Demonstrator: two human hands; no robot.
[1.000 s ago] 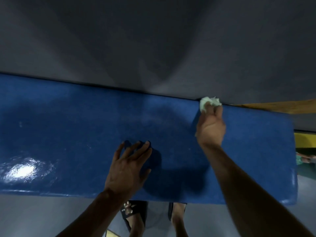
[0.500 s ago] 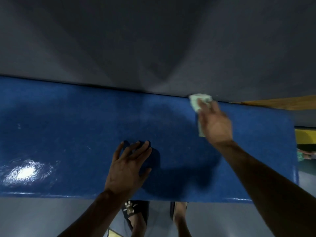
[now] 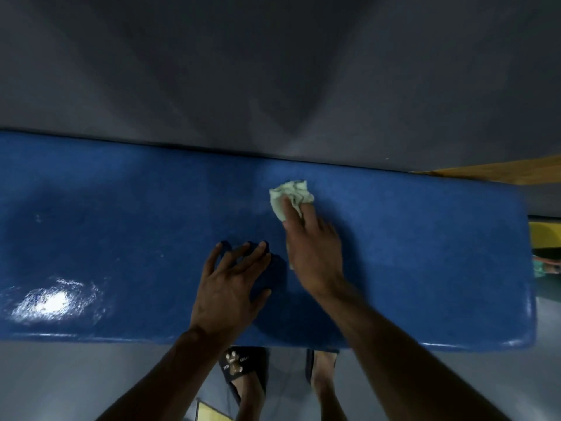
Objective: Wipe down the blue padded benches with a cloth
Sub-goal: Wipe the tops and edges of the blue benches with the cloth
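A long blue padded bench (image 3: pixel 425 253) runs across the view against a grey wall. My right hand (image 3: pixel 312 250) lies flat on a crumpled pale green cloth (image 3: pixel 288 196) and presses it onto the bench top near the middle, a little short of the back edge. The cloth bunches out past my fingertips, and a strip of it shows under my palm. My left hand (image 3: pixel 230 284) rests with spread fingers on the bench just left of the right hand, holding nothing.
A wet, shiny patch (image 3: pixel 51 302) glints on the bench's left front. My feet in dark sandals (image 3: pixel 243 372) stand on the grey floor below the front edge. A wooden surface (image 3: pixel 501 171) and a yellow object (image 3: pixel 546 235) lie beyond the bench's right end.
My right hand has slid the cloth left and toward me, away from the back edge, and has flattened over it. The left hand has stayed in place.
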